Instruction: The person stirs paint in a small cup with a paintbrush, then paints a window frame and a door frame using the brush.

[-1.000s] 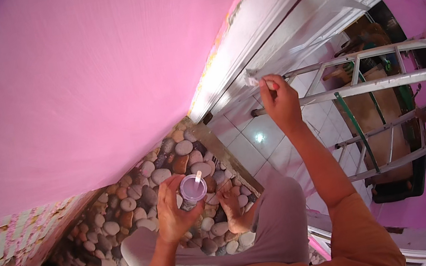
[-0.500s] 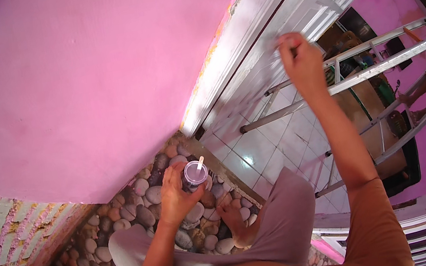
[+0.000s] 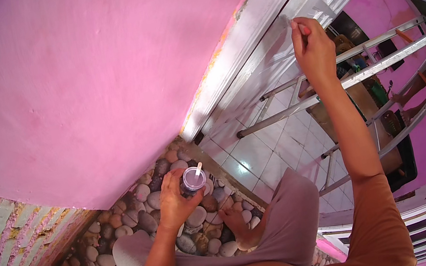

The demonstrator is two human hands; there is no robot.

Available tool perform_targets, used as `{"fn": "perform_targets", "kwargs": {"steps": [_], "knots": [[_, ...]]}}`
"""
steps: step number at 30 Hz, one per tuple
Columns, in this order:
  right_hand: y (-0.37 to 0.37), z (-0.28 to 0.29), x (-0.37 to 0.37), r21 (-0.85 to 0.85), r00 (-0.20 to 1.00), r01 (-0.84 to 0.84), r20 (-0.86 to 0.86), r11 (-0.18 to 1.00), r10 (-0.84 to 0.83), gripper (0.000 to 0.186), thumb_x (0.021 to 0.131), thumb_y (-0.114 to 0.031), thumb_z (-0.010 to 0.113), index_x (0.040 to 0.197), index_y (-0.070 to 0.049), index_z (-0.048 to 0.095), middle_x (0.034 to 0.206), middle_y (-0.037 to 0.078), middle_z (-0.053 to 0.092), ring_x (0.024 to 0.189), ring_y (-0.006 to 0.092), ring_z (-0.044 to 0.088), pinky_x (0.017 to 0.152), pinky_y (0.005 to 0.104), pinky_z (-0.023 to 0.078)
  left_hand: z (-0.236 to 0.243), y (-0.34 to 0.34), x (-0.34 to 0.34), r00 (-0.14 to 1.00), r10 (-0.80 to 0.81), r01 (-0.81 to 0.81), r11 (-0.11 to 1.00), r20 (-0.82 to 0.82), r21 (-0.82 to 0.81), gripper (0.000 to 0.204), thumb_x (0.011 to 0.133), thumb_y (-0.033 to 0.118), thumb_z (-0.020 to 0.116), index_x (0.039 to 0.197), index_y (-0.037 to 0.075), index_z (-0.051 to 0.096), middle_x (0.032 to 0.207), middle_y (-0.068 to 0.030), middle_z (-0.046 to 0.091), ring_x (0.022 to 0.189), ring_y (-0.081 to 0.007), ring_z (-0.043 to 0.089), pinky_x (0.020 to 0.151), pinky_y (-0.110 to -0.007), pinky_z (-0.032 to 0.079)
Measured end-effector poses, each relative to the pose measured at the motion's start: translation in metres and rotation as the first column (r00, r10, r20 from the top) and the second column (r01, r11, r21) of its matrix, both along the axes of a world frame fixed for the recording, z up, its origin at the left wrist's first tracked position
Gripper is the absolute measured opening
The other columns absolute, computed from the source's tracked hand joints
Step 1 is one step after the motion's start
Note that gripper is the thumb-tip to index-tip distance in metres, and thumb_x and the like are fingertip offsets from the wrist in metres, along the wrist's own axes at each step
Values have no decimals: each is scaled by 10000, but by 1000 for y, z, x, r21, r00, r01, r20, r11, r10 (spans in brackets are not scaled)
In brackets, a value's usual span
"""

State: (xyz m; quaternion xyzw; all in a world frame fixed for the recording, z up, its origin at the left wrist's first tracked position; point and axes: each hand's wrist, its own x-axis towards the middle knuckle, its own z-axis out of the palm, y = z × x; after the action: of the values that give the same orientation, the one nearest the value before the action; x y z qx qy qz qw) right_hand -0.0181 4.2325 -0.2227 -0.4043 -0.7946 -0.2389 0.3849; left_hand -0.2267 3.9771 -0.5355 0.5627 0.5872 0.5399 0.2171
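Note:
My left hand (image 3: 173, 200) is wrapped round a small clear plastic cup (image 3: 186, 187), held upright above the pebble-patterned floor. Something pale fills its top, and a flat wooden stick (image 3: 198, 168) leans out over the rim. Raised at the upper right, my right hand (image 3: 316, 51) is closed in a pinch at the white panelled door (image 3: 266, 48). A small red-ended tool (image 3: 305, 30) shows between its fingers; the rest of it is mostly hidden. Its fingertips are close to the door's face, and I cannot tell if the tool touches it.
A pink wall (image 3: 87, 86) and white door frame (image 3: 216, 84) stand on the left. Beyond the door, an aluminium ladder (image 3: 371, 68) stands on white tiles (image 3: 261, 150), with a person's legs (image 3: 414, 91) near it. My bare foot (image 3: 237, 227) rests on the pebble-patterned floor (image 3: 196, 215).
My right hand has shifted slightly right and up along the door, still pinching the tool. My left hand and the cup have stayed nearly in place. The view has tilted a little.

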Motion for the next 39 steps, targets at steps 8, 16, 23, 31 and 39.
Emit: {"fn": "perform_targets", "kwargs": {"steps": [8, 16, 23, 31, 39], "knots": [[-1, -149, 26, -129, 860, -24, 503, 991, 87, 191, 946, -143, 660, 1112, -64, 609, 1031, 109, 613, 870, 314, 686, 721, 435, 581, 8, 2, -5, 996, 3, -1, 1000, 93, -14, 643, 700, 163, 916, 1244, 36, 596, 1197, -181, 656, 1129, -411, 631, 1004, -488, 512], [6, -226, 29, -479, 985, -90, 88, 873, 150, 193, 1026, -182, 626, 1171, -56, 650, 1037, 141, 689, 866, 374, 705, 736, 438, 586, 7, -5, -10, 998, 51, -51, 999, 34, -2, 652, 697, 161, 918, 1249, 28, 596, 1223, -194, 648, 1145, -413, 634, 1007, -480, 522], [4, -149, 25, -208, 995, -60, 64, 976, 74, 173, 1031, -189, 642, 1113, -43, 686, 1014, 162, 712, 848, 342, 724, 727, 413, 576, 6, -5, -10, 998, 58, -58, 998, 24, -2, 663, 702, 159, 915, 1268, 27, 596, 1240, -202, 645, 1174, -418, 626, 1019, -482, 520], [3, -199, 17, -460, 996, -88, -19, 883, 90, 201, 1058, -217, 587, 1164, -64, 663, 1036, 160, 697, 853, 390, 713, 750, 454, 580, 0, -2, -10, 998, 51, -52, 999, 34, 3, 669, 700, 162, 918, 1271, 29, 596, 1240, -195, 647, 1165, -408, 633, 995, -470, 533], [6, -138, 11, -166, 999, -44, 22, 985, 48, 193, 1033, -210, 632, 1148, -66, 689, 1037, 151, 694, 828, 379, 700, 723, 465, 567, -4, -4, -16, 998, 58, -58, 998, 39, -9, 669, 717, 137, 928, 1279, 18, 585, 1215, -181, 659, 1132, -366, 664, 975, -444, 534]]}}
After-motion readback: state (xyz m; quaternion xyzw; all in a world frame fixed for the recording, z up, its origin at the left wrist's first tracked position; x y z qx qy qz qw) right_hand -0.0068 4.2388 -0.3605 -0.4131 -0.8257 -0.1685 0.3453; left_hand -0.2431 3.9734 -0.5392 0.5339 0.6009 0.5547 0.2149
